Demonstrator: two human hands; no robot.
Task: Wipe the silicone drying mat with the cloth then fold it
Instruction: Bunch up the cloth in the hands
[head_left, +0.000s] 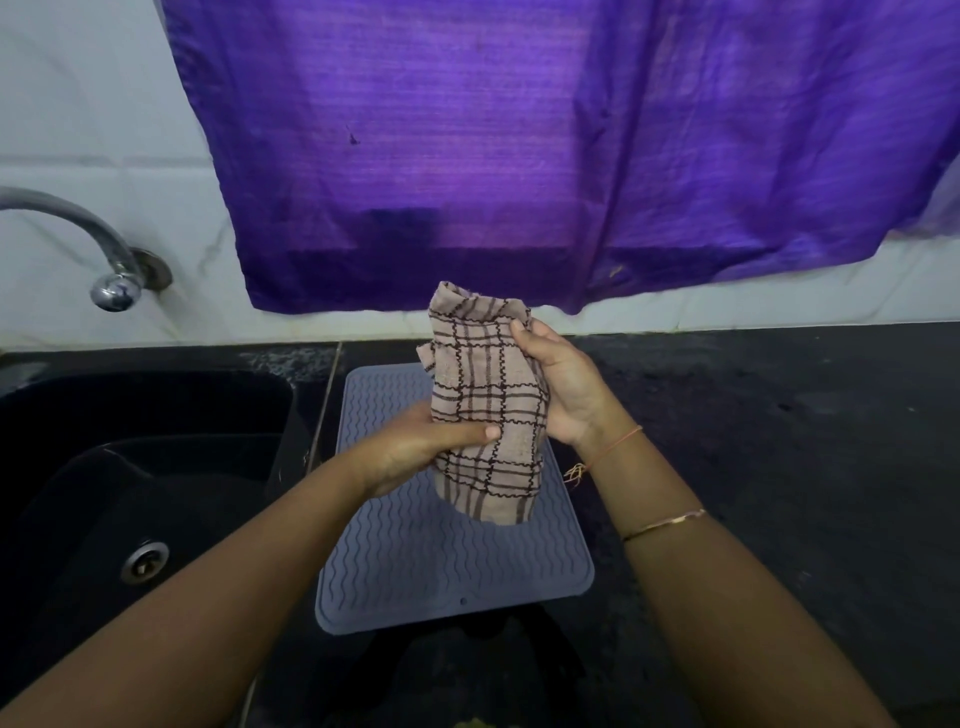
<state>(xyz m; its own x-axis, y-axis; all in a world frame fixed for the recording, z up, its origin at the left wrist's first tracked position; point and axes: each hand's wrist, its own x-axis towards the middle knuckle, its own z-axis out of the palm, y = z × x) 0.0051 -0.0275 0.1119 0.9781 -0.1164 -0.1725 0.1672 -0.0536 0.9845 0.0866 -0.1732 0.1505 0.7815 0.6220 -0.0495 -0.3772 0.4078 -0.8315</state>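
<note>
A grey-blue silicone drying mat (415, 561) with wavy ridges lies flat on the black counter, its near edge overhanging slightly. Above its far half I hold a beige cloth (488, 395) with a brown check pattern, bunched and hanging upright. My left hand (415, 447) grips the cloth's lower left side with the thumb across the front. My right hand (561, 384) clasps its upper right edge, fingers curled over the top. The cloth hides part of the mat's far right area.
A black sink (130, 467) with a metal drain (145, 561) lies left of the mat. A chrome tap (111, 280) juts from the white tiled wall. A purple curtain (545, 156) hangs behind. Black counter (779, 441) stretches to the right.
</note>
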